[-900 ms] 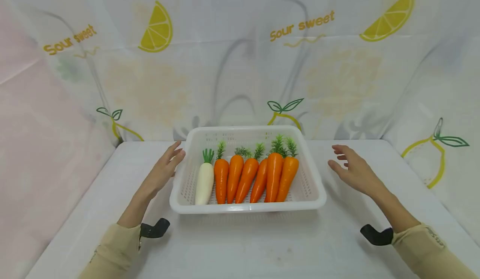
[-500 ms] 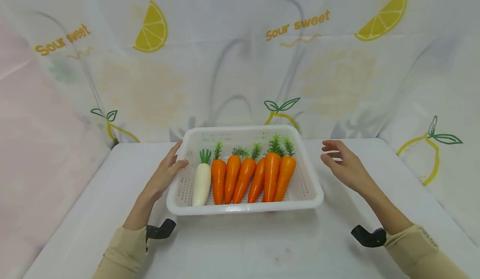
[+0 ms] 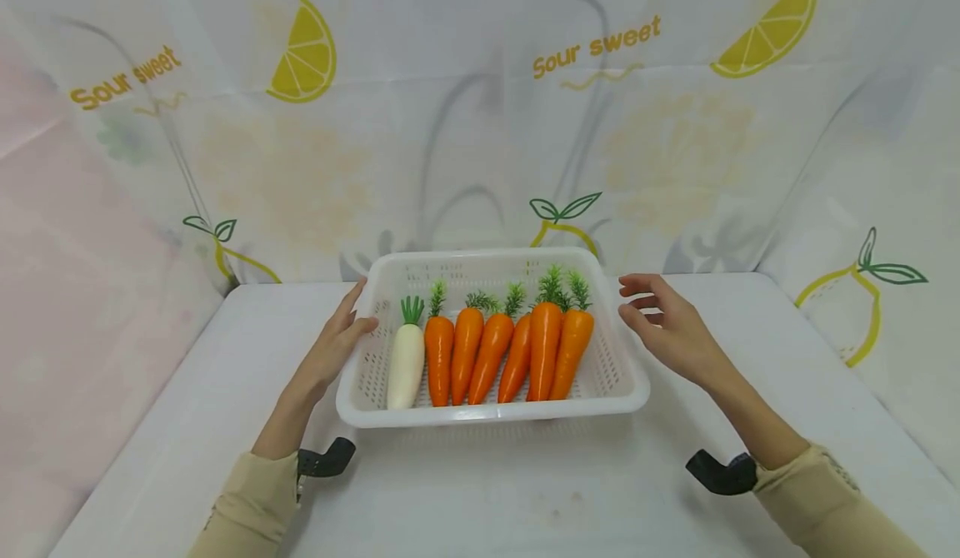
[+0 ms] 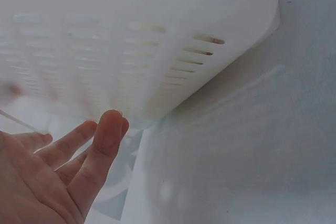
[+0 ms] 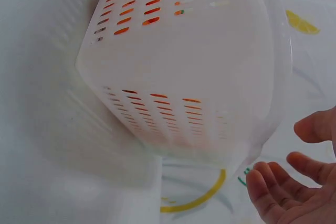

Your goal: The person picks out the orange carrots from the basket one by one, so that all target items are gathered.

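Observation:
A white plastic basket point(image 3: 491, 414) with slotted walls stands on the table. In it lie one white radish point(image 3: 406, 366) with a green top and several orange carrots point(image 3: 547, 350) with leafy tops, side by side. My left hand point(image 3: 326, 354) holds the basket's left side, thumb over the rim and fingers point(image 4: 100, 156) outside along the wall. My right hand point(image 3: 675, 333) hovers just off the right rim, fingers slightly bent and thumb apart, with nothing in it. The right wrist view shows a gap between those fingers point(image 5: 268, 192) and the basket wall point(image 5: 173, 72).
A white cloth covers the table point(image 3: 487, 491). Behind it hangs a pale curtain point(image 3: 465, 141) printed with lemon slices and lettering. A pink cloth point(image 3: 82, 291) hangs along the left side. Each wrist wears a black camera mount point(image 3: 723, 472).
My left hand has moved in to the basket's left side and put its thumb over the rim. The right hand has come left, closer to the right rim.

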`<state>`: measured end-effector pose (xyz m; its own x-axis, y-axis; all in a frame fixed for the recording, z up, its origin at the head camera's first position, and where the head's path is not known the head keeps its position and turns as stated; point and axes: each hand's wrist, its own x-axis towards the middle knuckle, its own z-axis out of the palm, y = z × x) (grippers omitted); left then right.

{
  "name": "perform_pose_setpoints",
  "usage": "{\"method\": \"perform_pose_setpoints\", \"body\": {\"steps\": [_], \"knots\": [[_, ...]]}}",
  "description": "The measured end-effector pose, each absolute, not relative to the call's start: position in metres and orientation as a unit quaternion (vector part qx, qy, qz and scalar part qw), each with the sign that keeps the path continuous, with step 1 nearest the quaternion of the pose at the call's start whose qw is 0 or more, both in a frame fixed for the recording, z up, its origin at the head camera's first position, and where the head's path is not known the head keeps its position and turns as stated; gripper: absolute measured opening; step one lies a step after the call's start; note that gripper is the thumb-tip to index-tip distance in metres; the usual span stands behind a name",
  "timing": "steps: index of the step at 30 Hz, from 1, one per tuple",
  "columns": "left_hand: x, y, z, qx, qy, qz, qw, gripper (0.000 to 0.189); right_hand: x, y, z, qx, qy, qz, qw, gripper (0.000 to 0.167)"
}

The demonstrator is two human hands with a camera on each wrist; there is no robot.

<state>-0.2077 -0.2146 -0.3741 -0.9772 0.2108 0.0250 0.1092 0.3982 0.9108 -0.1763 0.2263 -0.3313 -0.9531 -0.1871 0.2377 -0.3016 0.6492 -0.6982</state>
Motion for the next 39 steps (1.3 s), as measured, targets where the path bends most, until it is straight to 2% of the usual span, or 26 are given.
{"method": "perform_pose_setpoints", "body": {"steps": [7, 15, 20, 24, 33, 39], "knots": [[-0.207, -0.213, -0.375, 0.096, 0.836, 0.539, 0.047, 0.067, -0.177, 0.213, -0.326, 0.163, -0.898, 0.405, 0.052, 0.043], [-0.206, -0.213, -0.373, 0.09, 0.838, 0.537, 0.046, 0.067, -0.175, 0.188, -0.317, 0.174, -0.914, 0.36, -0.076, 0.046], [-0.205, -0.213, -0.372, 0.088, 0.849, 0.52, 0.036, 0.067, -0.174, 0.173, -0.308, 0.161, -0.948, 0.248, -0.121, 0.059], [-0.205, -0.213, -0.371, 0.088, 0.854, 0.512, 0.038, 0.067, -0.174, 0.165, -0.308, 0.136, -0.951, 0.222, -0.163, 0.071], [-0.206, -0.214, -0.369, 0.087, 0.86, 0.501, 0.038, 0.067, -0.187, 0.156, -0.317, 0.094, -0.958, 0.195, -0.189, 0.08], [-0.206, -0.215, -0.369, 0.086, 0.859, 0.503, 0.041, 0.067, -0.19, 0.151, -0.323, 0.11, -0.956, 0.2, -0.184, 0.076]]}}
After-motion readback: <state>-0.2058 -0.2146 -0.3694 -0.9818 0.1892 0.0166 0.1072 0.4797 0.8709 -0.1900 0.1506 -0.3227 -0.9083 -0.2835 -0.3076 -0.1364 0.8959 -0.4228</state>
